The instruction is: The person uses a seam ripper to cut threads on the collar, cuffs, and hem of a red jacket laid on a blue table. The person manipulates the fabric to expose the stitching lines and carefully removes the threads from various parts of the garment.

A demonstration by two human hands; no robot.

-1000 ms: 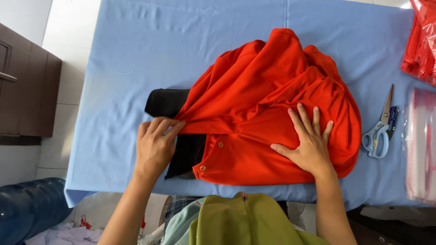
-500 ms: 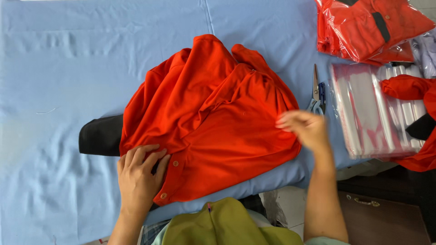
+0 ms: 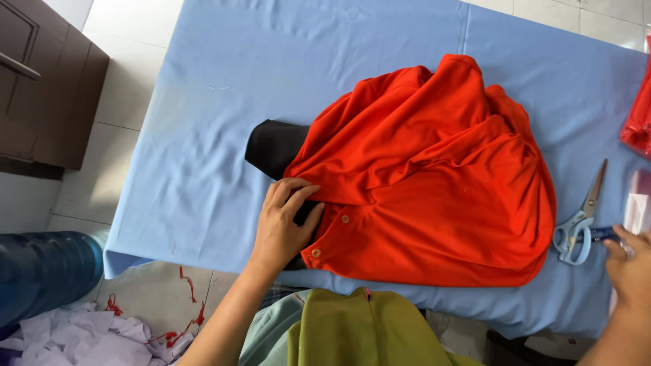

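Light blue cloth covers the table, and pale floor tiles show around it. On the floor left of the table stand a dark brown cabinet and a big blue water bottle, with white paper scraps and bits of red thread close by.

A bunched-up red shirt lies in the middle of the table. It has small buttons along its near edge. A black part of the cloth sticks out from under the shirt's left side.

The left hand lies flat on the shirt's left edge, by the buttons. Its fingers are close together and a little bent. It presses down and grips nothing.

The right hand is at the table's right edge, well apart from the shirt. It touches something small and dark just beside the light blue scissors. I cannot tell how far open this hand is.

Right of the scissors sits a clear plastic bag. What is in it, I cannot tell. Another red thing lies at the far right edge.
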